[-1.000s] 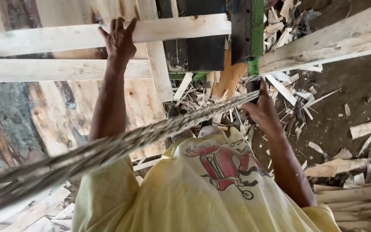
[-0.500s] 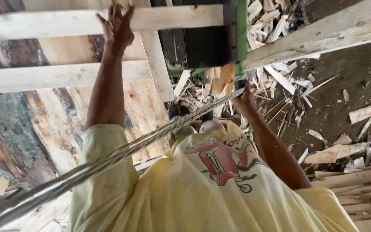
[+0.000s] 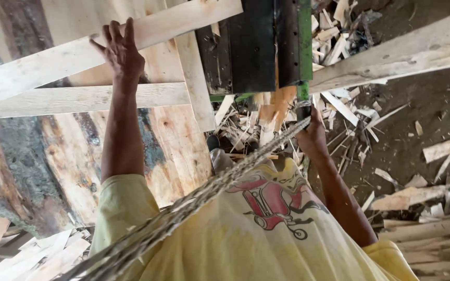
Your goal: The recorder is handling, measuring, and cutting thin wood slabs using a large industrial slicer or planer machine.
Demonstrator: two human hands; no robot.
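My left hand (image 3: pixel 121 52) lies flat, fingers spread, on a pale wooden plank (image 3: pixel 194 18) that slants across the top of the head view. My right hand (image 3: pixel 312 136) is closed around the end of a braided rope (image 3: pixel 225 182), just below a green bar (image 3: pixel 303 41) on a black machine block (image 3: pixel 251 47). The rope runs from the lower left up to that hand, crossing my yellow shirt (image 3: pixel 266 244). A second plank (image 3: pixel 53 99) lies under my left forearm.
A wide bark-edged wooden slab (image 3: pixel 69 166) fills the left side. A long pale beam (image 3: pixel 402 52) slants across the upper right. Wood offcuts and splinters (image 3: pixel 339 109) litter the dirt ground around the machine and at right (image 3: pixel 433 151).
My left hand stays on the plank, which now looks more tilted. My right hand keeps its hold on the rope and has shifted only slightly. The view moved a little.
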